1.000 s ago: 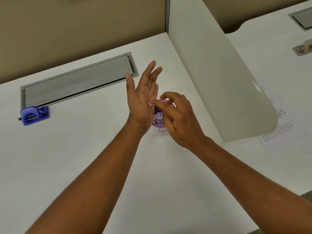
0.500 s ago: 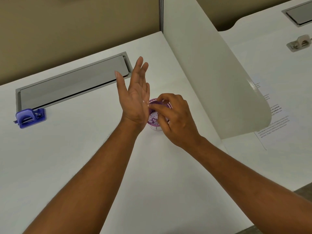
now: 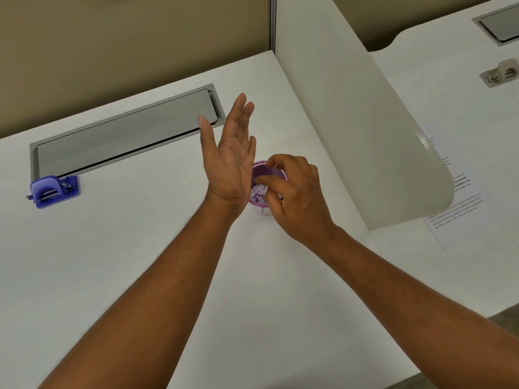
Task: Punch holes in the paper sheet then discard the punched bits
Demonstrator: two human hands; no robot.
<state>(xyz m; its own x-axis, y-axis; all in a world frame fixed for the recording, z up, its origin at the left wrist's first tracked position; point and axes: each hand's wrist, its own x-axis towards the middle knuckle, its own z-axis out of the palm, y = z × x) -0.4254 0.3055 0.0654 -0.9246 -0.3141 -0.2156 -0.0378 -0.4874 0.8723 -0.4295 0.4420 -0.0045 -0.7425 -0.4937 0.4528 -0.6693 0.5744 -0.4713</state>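
Paper bits (image 3: 259, 193), white and round, lie inside the small purple cup (image 3: 265, 175) standing on the white table (image 3: 112, 248) between your two hands. Your left hand (image 3: 231, 161) stands on edge just beside the cup, fingers straight and together, palm turned toward it. Your right hand (image 3: 292, 192) curls over the cup's rim, fingertips bunched together; whether they pinch anything, you cannot tell. Your blue hole punch (image 3: 54, 190) sits well apart at the left, and the printed paper sheet (image 3: 455, 203) lies beyond the white divider (image 3: 365, 130).
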